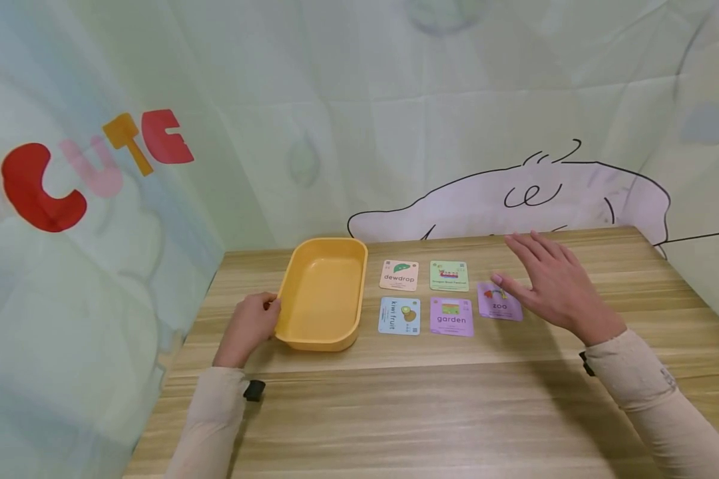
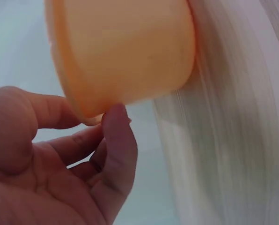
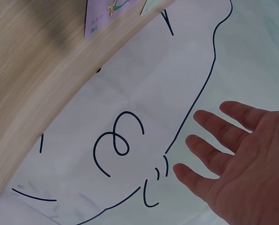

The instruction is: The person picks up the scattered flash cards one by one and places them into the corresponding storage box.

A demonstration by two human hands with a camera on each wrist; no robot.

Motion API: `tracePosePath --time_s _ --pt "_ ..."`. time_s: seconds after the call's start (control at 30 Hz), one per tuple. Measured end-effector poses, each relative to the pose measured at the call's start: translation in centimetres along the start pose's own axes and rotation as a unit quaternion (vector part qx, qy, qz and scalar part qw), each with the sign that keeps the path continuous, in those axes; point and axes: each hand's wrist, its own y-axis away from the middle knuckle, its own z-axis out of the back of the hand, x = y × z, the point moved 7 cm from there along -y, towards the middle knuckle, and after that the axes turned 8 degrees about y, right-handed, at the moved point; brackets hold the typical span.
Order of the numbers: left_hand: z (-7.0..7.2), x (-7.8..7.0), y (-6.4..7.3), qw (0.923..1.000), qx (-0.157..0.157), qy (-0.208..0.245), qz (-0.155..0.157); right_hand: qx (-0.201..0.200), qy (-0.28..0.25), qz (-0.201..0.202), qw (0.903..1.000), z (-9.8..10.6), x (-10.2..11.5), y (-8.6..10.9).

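My left hand point(image 1: 250, 326) pinches the left rim of a yellow plastic tray point(image 1: 359, 293) between thumb and fingers; the left wrist view shows the fingertips at the rim of the tray wall point(image 2: 130, 51). Over the right part of the table, my right hand point(image 1: 551, 283) is held with fingers extended and nothing in it. Below its thumb lies a purple "zoo" card point(image 1: 500, 307), partly covered in the head view. In the right wrist view the hand's fingers point(image 3: 219, 150) are spread, and the purple card point(image 3: 102, 16) shows at the top.
Between tray and right hand, several cards lie flat: a pink "dewdrop" card point(image 1: 399, 277), a green "Dragon Boat Festival" card point(image 1: 449, 279), a blue "kiwi fruit" card point(image 1: 399, 324) and a purple "garden" card point(image 1: 451, 324). A printed curtain point(image 1: 311, 133) hangs behind the wooden table point(image 1: 395, 412).
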Motion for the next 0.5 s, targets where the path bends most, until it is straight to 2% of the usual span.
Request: tracePosePath --time_s 0.2,0.5 --pt "-0.06 0.74 0.02 0.9928 0.024 0.108 0.045 0.000 0.000 0.000 1.0000 -0.10 0.01 -0.06" --pt "0.03 1.11 -0.18 0.9863 0.021 0.151 0.062 0.005 -0.004 0.004 1.0000 -0.27 0.08 -0.07"
